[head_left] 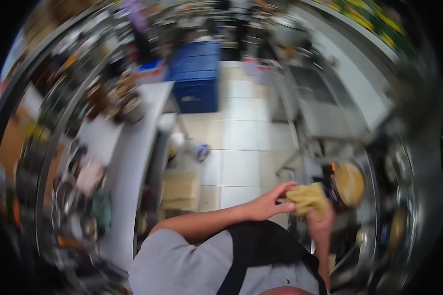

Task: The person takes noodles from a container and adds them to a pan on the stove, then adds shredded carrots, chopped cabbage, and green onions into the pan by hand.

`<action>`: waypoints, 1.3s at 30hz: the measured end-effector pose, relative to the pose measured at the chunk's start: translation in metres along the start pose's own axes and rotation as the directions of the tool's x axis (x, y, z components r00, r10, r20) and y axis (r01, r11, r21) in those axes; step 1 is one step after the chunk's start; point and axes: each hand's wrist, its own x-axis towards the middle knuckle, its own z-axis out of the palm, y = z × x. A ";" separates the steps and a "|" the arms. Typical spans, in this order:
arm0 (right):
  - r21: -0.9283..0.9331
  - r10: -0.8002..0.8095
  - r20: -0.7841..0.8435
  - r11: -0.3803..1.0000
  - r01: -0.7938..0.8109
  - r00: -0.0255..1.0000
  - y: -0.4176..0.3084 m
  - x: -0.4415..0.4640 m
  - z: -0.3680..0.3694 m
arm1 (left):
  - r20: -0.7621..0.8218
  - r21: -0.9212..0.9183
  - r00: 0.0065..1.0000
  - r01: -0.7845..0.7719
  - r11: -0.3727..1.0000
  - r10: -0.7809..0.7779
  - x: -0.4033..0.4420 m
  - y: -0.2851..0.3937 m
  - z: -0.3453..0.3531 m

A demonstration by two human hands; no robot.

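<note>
Mustard-yellow crumpled cloth (307, 197) is up in front of this person in the grey top and black apron (268, 248), between both hands, over on the right-hand side of the aisle. Left hand (268, 205) has its thumb and fingers pinched on the near edge. Right hand (321, 221) is touching it from below, but the fabric hides the fingers and it's all kinda blurry, so honestly can't tell how tightly that one's closed. Just past the cloth sits a round, yellowish-tan topped thing (349, 184), too smeared to ID. Further up, a big blue lidded bin (194, 76) stands on the pale tiled floor (240, 135).
</note>
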 end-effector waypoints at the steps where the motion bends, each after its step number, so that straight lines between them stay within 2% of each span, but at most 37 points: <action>1: -0.143 -0.089 0.195 0.983 0.118 0.977 -0.007 0.014 0.053 | -0.055 -0.091 0.997 0.042 0.995 -0.048 -0.010 -0.016 -0.015; 2: -0.274 0.120 0.371 0.962 -0.015 0.921 -0.030 0.016 0.097 | -0.092 -0.182 0.992 0.073 0.981 -0.091 -0.024 -0.024 -0.039; 3: -0.151 -0.093 0.493 0.970 0.191 0.865 -0.023 0.020 0.135 | -0.186 -0.158 0.981 0.022 0.987 -0.052 -0.046 -0.022 -0.069; 4: -0.118 -0.147 0.551 0.961 0.251 0.821 -0.019 0.026 0.161 | -0.352 -0.216 0.927 0.054 0.975 -0.129 -0.071 -0.021 -0.094; 5: 0.094 -0.110 0.670 0.994 0.063 0.734 -0.017 0.035 0.183 | -0.490 -0.290 0.845 0.075 0.954 -0.215 -0.096 -0.018 -0.119; 6: 0.250 -0.088 0.777 0.952 -0.178 0.623 -0.017 0.047 0.205 | -0.541 -0.277 0.817 0.049 0.960 -0.198 -0.119 -0.015 -0.147; 7: 0.342 -0.141 0.798 0.906 -0.248 0.586 -0.019 0.053 0.229 | -0.656 -0.163 0.746 0.007 0.987 -0.114 -0.150 -0.014 -0.170; 8: 0.333 -0.155 0.828 0.909 -0.250 0.539 -0.022 0.058 0.252 | -0.751 -0.053 0.659 -0.015 0.998 -0.030 -0.182 -0.009 -0.187; 10: 0.170 0.028 0.835 0.937 -0.306 0.550 -0.023 0.065 0.298 | -0.885 0.049 0.460 0.240 0.969 -0.070 -0.246 0.048 -0.208; 11: 0.025 0.082 0.851 0.980 -0.195 0.519 -0.018 0.070 0.316 | -0.929 0.127 0.370 0.295 0.947 0.010 -0.275 0.058 -0.218; 12: 0.010 0.086 0.870 0.981 -0.192 0.485 -0.010 0.069 0.337 | -0.953 0.199 0.289 0.360 0.911 0.094 -0.301 0.064 -0.226; 13: -0.115 0.085 0.890 0.993 0.040 0.447 0.000 0.069 0.354 | -0.915 0.402 0.227 0.534 0.743 0.333 -0.325 0.061 -0.234; 14: -0.223 0.095 0.907 0.935 0.277 0.409 0.004 0.067 0.363 | -0.811 0.520 0.216 0.692 0.501 0.543 -0.349 0.049 -0.247; 15: -0.219 0.096 0.940 0.906 0.361 0.328 -0.007 0.062 0.372 | -0.791 0.491 0.224 0.787 0.374 0.570 -0.375 0.025 -0.269; 16: -0.018 -0.091 0.975 0.876 0.482 0.203 0.030 0.068 0.389 | -0.775 0.447 0.238 0.861 0.242 0.585 -0.397 -0.003 -0.288; 17: -0.065 0.001 0.991 0.872 0.485 0.130 0.016 0.065 0.390 | -0.802 0.408 0.202 0.872 0.269 0.562 -0.406 -0.027 -0.296; 18: -0.100 0.086 0.995 0.865 0.492 0.052 -0.003 0.061 0.398 | -0.836 0.298 0.171 0.939 0.171 0.521 -0.414 -0.045 -0.303; 19: -0.090 0.096 0.995 0.862 0.500 0.014 0.012 0.062 0.405 | -0.862 0.193 0.143 0.980 0.055 0.486 -0.419 -0.048 -0.308; 22: -0.179 0.231 0.971 0.864 0.471 -0.055 0.096 0.085 0.456 | -0.859 0.160 0.108 0.985 0.062 0.501 -0.415 -0.057 -0.316; 23: -0.126 0.171 0.982 0.908 0.399 -0.081 0.129 0.094 0.470 | -0.856 0.133 0.087 0.990 0.053 0.510 -0.410 -0.056 -0.317; 25: -0.076 0.126 0.986 0.919 0.386 -0.106 0.171 0.110 0.481 | -0.855 0.112 0.067 0.992 0.057 0.515 -0.402 -0.057 -0.327; 26: -0.082 0.154 0.980 0.892 0.445 -0.128 0.185 0.123 0.488 | -0.842 0.108 0.062 0.993 0.055 0.536 -0.397 -0.061 -0.330; 27: -0.236 0.292 0.952 0.891 0.388 -0.091 0.187 0.128 0.488 | -0.834 0.118 0.070 0.992 0.054 0.547 -0.397 -0.067 -0.332; 28: -0.378 0.418 0.906 0.869 0.320 -0.065 0.190 0.135 0.492 | -0.822 0.131 0.081 0.990 0.050 0.563 -0.396 -0.070 -0.341; 30: -0.560 0.562 0.827 0.826 0.068 -0.023 0.212 0.152 0.499 | -0.811 0.164 0.102 0.985 0.056 0.576 -0.380 -0.050 -0.344; 32: -0.665 0.666 0.744 0.746 -0.037 0.054 0.233 0.165 0.521 | -0.833 0.150 0.106 0.988 0.037 0.543 -0.375 -0.051 -0.349; 33: -0.636 0.642 0.750 0.766 -0.092 0.156 0.255 0.164 0.535 | -0.850 0.151 0.114 0.988 0.030 0.514 -0.374 -0.052 -0.351; 34: -0.682 0.702 0.699 0.711 -0.173 0.132 0.266 0.167 0.555 | -0.869 0.144 0.117 0.989 0.020 0.482 -0.372 -0.054 -0.353; 36: -0.629 0.727 0.672 0.663 -0.406 0.145 0.318 0.151 0.601 | -0.879 0.139 0.098 0.989 0.053 0.466 -0.369 -0.062 -0.357; 37: -0.676 0.769 0.625 0.620 -0.399 0.136 0.322 0.148 0.626 | -0.887 0.153 0.128 0.988 0.022 0.444 -0.370 -0.068 -0.363; 38: -0.727 0.811 0.572 0.569 -0.383 0.120 0.323 0.137 0.646 | -0.898 0.114 0.080 0.992 0.053 0.433 -0.372 -0.073 -0.361; 39: -0.627 0.817 0.547 0.545 -0.556 0.184 0.339 0.117 0.667 | -0.908 0.063 0.021 0.994 0.087 0.419 -0.375 -0.076 -0.357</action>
